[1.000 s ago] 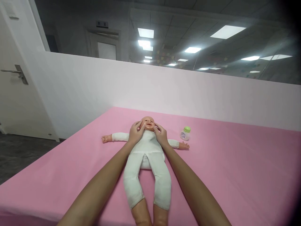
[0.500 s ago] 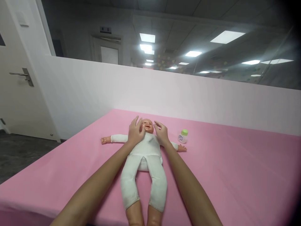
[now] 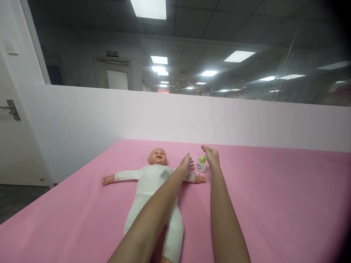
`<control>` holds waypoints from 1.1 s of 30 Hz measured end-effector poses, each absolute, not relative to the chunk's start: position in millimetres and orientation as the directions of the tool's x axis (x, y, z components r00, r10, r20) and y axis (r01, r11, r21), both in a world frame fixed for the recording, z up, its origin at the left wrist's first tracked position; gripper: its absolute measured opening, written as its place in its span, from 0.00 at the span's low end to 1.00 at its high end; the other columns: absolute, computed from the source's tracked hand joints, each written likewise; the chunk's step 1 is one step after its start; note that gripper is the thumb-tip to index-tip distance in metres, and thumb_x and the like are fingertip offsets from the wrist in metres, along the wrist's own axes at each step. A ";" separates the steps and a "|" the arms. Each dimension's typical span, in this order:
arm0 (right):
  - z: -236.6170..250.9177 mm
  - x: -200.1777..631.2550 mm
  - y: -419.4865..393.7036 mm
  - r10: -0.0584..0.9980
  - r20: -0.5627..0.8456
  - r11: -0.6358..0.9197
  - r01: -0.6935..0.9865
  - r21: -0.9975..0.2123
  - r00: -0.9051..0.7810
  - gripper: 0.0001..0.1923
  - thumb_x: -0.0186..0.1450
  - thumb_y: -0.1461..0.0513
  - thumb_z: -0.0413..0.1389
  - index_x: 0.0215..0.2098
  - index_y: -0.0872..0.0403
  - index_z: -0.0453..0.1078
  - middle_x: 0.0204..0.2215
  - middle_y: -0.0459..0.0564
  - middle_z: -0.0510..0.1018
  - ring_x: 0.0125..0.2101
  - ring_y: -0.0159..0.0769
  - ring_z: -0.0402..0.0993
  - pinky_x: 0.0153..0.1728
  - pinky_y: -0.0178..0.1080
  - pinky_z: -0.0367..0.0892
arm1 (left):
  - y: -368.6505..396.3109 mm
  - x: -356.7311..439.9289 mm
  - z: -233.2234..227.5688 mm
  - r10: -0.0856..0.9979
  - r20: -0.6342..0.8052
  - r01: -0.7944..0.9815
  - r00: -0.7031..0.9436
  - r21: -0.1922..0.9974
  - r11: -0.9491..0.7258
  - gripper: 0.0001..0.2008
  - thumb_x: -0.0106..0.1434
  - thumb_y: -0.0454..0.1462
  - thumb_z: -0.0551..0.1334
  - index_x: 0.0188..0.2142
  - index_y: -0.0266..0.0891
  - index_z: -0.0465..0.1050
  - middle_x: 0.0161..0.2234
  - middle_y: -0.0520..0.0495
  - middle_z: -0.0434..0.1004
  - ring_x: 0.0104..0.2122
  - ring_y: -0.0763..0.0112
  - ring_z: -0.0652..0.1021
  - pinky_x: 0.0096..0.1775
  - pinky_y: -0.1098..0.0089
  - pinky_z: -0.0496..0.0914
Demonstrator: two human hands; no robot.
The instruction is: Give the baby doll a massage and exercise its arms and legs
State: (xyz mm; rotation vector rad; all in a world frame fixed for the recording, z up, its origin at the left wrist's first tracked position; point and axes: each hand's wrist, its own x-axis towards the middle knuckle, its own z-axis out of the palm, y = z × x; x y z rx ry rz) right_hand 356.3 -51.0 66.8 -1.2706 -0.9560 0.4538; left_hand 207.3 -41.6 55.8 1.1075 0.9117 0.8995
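Doll (image 3: 153, 179): lay on its back on the pink mattress (image 3: 274, 204), arms spread. Left hand (image 3: 186, 166): released, empty, above the doll's far arm. Small bottle (image 3: 201, 164): upright, green-capped, between both hands. Right hand (image 3: 211, 157): released, fingers loosely curled, just beside the bottle.

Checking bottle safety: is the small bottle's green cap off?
No, the green cap sits on top of the small bottle, which stands upright between the left hand and right hand.

small bottle (image 3: 201, 164) with a printed label, its lettering too small to read
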 end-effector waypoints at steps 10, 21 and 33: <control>30.4 370.5 -51.1 0.903 0.084 0.012 0.171 -0.985 0.422 0.28 0.53 0.64 0.62 0.53 0.49 0.76 0.39 0.52 0.83 0.35 0.42 0.81 0.35 0.43 0.77 | -27.6 238.1 46.2 0.938 -0.096 -0.341 0.333 0.915 0.214 0.33 0.72 0.56 0.41 0.61 0.39 0.66 0.67 0.37 0.63 0.65 0.62 0.67 0.64 0.64 0.62; 1.0 341.0 -34.5 0.735 0.484 0.495 0.111 -0.862 0.476 0.18 0.60 0.55 0.59 0.44 0.54 0.81 0.58 0.56 0.77 0.60 0.47 0.72 0.62 0.49 0.67 | -36.4 240.5 40.8 0.940 -0.072 -0.632 0.334 0.722 0.280 0.42 0.68 0.63 0.40 0.62 0.35 0.69 0.67 0.35 0.65 0.67 0.61 0.65 0.67 0.66 0.58; 1.2 342.7 -35.3 0.667 0.568 0.458 0.336 -0.823 0.483 0.14 0.58 0.57 0.58 0.38 0.52 0.82 0.48 0.55 0.83 0.56 0.49 0.74 0.61 0.52 0.65 | -34.7 217.6 53.1 0.937 -0.114 -0.605 0.331 0.736 0.303 0.37 0.71 0.57 0.41 0.60 0.32 0.71 0.62 0.30 0.71 0.62 0.57 0.72 0.60 0.63 0.70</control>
